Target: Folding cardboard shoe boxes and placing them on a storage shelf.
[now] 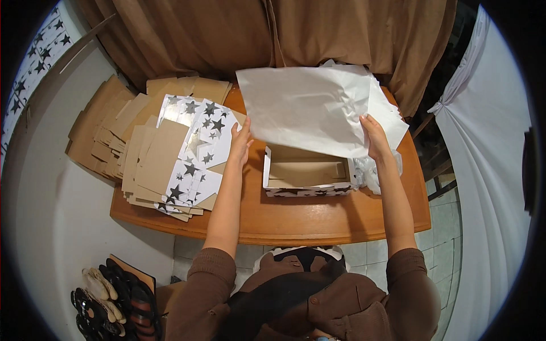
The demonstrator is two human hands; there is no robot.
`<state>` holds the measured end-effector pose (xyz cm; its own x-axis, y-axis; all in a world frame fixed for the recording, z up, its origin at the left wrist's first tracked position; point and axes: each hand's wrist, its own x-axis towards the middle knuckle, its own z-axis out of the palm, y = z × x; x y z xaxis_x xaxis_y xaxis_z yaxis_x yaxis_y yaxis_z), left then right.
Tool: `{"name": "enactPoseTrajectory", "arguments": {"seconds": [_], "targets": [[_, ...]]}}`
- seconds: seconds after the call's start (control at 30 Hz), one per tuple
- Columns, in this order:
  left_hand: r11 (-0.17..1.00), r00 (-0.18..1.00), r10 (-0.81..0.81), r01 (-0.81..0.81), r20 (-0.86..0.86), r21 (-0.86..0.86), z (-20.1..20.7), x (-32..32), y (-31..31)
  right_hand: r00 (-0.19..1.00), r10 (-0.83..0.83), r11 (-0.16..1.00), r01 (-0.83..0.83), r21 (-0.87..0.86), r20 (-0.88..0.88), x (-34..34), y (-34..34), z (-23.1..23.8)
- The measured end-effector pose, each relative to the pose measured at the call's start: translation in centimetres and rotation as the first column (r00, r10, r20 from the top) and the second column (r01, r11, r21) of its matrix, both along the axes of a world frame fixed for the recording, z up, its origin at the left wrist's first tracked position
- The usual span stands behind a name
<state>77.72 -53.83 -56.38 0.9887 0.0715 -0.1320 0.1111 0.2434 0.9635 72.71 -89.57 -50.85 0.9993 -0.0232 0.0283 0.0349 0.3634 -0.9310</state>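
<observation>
A large sheet of white tissue paper [301, 105] is spread in the air above the table, slightly creased toward its right side. My right hand [375, 137] pinches it near its lower right corner. At the paper's lower left edge is my left hand [241, 142], thumb apart from the fingers; its fingertips look to touch or nearly touch the edge. Below the paper an open cardboard box [310, 190] stands on the table, brown inside and white with dark stars outside. The paper covers part of the box's far side.
Flat star-printed card pieces [196, 153] lie over stacked brown cardboard blanks [145, 156] on the table's left. More white paper [392, 116] and crumpled clear plastic [372, 176] are at right. Brown curtains [210, 40] hang behind the wooden table [273, 221]. Footwear [108, 301] sits lower left.
</observation>
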Motion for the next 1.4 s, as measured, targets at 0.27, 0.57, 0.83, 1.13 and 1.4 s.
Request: {"name": "enactPoseTrajectory", "arguments": {"seconds": [0.27,0.57,0.83,1.13,1.4], "targets": [[0.919,0.993,-0.097,0.115,-0.065,0.378,-5.4,-2.2,2.4,0.978,-0.178,0.872,0.105,-0.477,-0.111,-1.5,-2.3,-7.8],[0.593,0.979,-0.096,-0.089,0.18,0.8,-3.8,-4.2,-0.6,0.918,-0.21,-0.033,0.339,-0.94,0.338,-4.5,-1.1,-8.8],[0.494,0.989,-0.042,-0.103,0.141,0.864,-3.4,-4.5,-2.2,0.787,0.503,-0.037,0.433,-0.901,0.357,-2.9,5.7,-7.6],[0.069,0.541,-0.817,-0.25,0.199,0.966,-4.7,-6.6,-7.5,0.693,0.703,-0.062,0.285,-0.957,0.161,-0.6,5.3,-11.3],[-0.243,0.433,-0.894,-0.264,-0.11,0.934,-5.4,-3.2,-9.2,0.638,0.755,-0.397,0.262,-0.88,-0.151,1.3,4.5,-13.6]]}}
